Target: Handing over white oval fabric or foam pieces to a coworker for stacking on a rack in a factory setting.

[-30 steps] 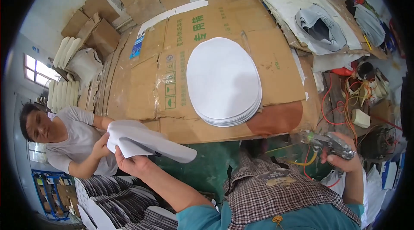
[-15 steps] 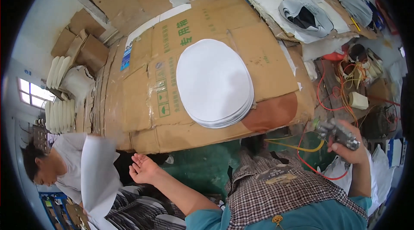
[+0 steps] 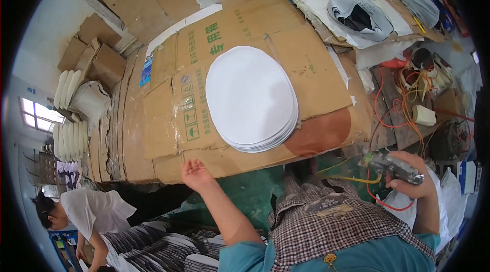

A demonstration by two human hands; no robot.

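The right hand (image 3: pixel 414 174) is wrapped around what looks like a spray gun (image 3: pixel 390 167), its nozzle end toward the left; whether a finger presses the trigger cannot be told, so a careless squeeze could send spray across the apron (image 3: pixel 326 216) or the counter; the left hand (image 3: pixel 196 174) is loosely open, palm up with half-curled fingers, holding nothing visible, at the counter's near edge; if those fingers carry any residue, they could smear a clean sheet; a yellow hose (image 3: pixel 357 179) and a red hose (image 3: pixel 380 203) loop beside the gun, and either could snag on the near edge or the apron and jerk the gun aside; beyond the hands, the stack of white oval sheets (image 3: pixel 250 96) lies mid-counter on the cardboard-covered counter (image 3: pixel 163 124), left of a brown patch (image 3: pixel 321 137); its lower layers peek out at the near right, so a bump or dragging hose could slide the top ones askew; farther left a co-worker (image 3: pixel 97 208) bends beside the rows of dark and white pieces (image 3: pixel 158 241), close enough that a backward swing of the left elbow might knock the nearest ones.
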